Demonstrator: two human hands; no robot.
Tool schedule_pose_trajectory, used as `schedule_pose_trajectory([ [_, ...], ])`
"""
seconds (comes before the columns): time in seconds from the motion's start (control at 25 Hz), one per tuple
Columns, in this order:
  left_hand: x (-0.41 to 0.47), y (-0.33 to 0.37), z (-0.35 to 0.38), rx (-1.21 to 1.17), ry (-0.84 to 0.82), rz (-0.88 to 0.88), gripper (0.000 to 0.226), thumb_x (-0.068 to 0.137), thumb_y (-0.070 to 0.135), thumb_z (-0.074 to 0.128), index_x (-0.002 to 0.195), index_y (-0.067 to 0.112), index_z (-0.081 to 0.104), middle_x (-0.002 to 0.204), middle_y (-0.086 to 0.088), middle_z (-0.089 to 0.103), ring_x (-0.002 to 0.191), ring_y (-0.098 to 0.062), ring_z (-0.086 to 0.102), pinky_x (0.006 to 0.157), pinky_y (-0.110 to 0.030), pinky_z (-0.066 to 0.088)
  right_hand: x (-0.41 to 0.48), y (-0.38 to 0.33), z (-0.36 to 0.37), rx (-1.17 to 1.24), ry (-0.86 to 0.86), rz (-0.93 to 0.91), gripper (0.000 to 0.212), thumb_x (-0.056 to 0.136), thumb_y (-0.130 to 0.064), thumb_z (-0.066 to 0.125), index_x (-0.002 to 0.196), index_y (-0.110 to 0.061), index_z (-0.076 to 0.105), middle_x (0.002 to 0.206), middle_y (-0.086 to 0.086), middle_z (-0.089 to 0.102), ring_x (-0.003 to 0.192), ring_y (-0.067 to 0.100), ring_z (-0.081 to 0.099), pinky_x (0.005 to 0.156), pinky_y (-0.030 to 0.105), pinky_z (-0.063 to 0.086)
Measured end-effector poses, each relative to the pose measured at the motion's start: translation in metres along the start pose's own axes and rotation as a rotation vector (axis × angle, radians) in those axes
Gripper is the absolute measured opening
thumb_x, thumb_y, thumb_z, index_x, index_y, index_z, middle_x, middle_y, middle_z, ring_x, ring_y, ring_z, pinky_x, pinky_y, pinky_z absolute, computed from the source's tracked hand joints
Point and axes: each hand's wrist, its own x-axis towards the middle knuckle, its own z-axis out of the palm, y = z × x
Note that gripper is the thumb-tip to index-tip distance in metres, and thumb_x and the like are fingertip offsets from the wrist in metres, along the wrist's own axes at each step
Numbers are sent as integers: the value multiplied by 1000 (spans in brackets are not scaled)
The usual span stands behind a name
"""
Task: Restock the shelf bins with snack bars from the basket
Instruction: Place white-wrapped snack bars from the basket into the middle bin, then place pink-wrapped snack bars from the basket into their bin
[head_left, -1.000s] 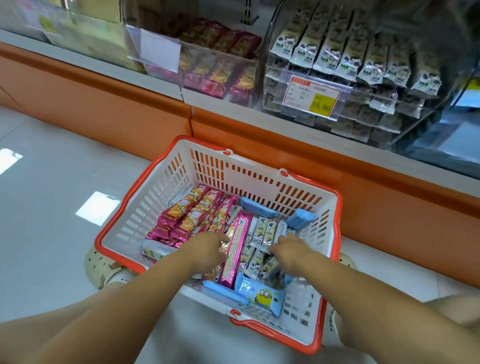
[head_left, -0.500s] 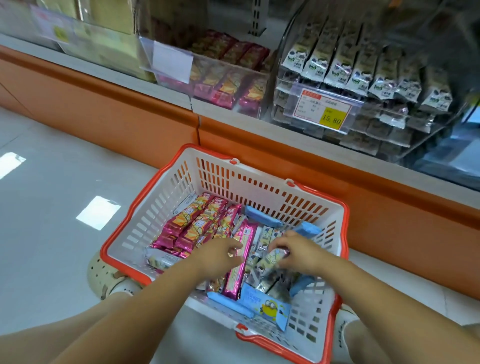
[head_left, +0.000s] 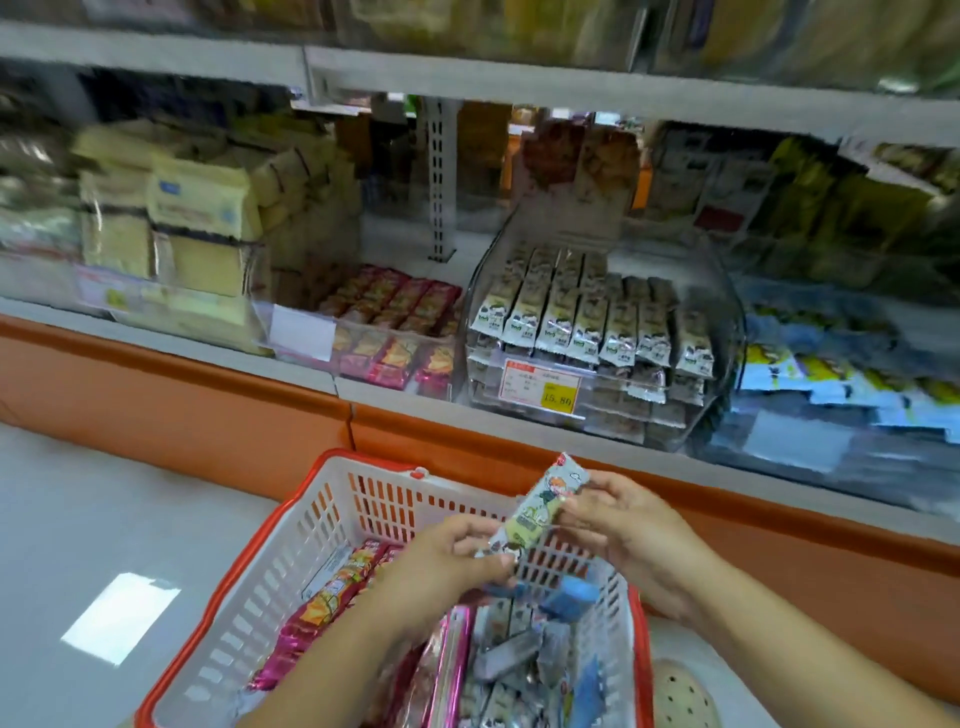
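I hold a pale green and white snack bar (head_left: 540, 509) above the white basket with the orange rim (head_left: 322, 519). My left hand (head_left: 447, 561) pinches its lower end and my right hand (head_left: 618, 519) grips its upper end. Pink, grey-white and blue bars (head_left: 332, 597) lie in the basket. On the shelf straight ahead, a clear bin (head_left: 597, 332) holds rows of the same pale bars behind a price tag (head_left: 540, 387). A clear bin of pink bars (head_left: 395, 327) stands to its left.
An orange kick panel (head_left: 208, 395) runs below the shelf edge. Yellow packets (head_left: 197, 223) fill the left shelf, blue and yellow packets (head_left: 852, 374) the right. Grey floor (head_left: 104, 519) lies left of the basket. A perforated shoe (head_left: 685, 696) shows by its right side.
Both hands have come up out of the basket with one pale bar held between them. The view has tilted up toward the shelf bins.
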Motion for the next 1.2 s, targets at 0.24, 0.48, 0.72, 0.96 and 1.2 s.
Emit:
schedule_pose_trajectory([
  [0.24,19,112,28,138,114,409,33,75,35,79,103,33,62,92,13,70,77,-2,63,67,-12,48,-7,-112,7,-145,65,-326,58,79,-1,72,122,-33,49,90,7,74,84,29,72,67,33,59],
  [0.48,59,183,-21,941,660,741,89,80,72,43,151,37,3,157,21,8,143,0,9,115,-23,16,73,-261,-44,-407,421,-422,34,87,2,63,120,1,56,87,11,68,73,22,67,65,30,59],
  [0.72,89,155,-54,1005,508,619,109,54,99,23,133,52,-35,130,16,55,90,-3,60,78,-23,50,157,-255,-61,-606,469,-58,15,86,4,65,100,4,59,108,23,66,79,27,66,56,30,57],
  [0.96,91,155,-58,977,479,644,106,59,93,29,142,51,-23,152,27,20,130,-2,40,101,-26,41,168,-238,-62,-516,464,-87,38,84,1,69,118,10,56,114,24,64,94,30,66,66,32,56],
  [1.2,54,140,-61,911,739,945,56,90,59,49,140,37,36,129,23,40,118,5,37,101,-16,32,83,-218,-15,-866,556,-706,25,97,-23,51,119,-32,56,108,-1,67,89,16,65,75,30,55],
])
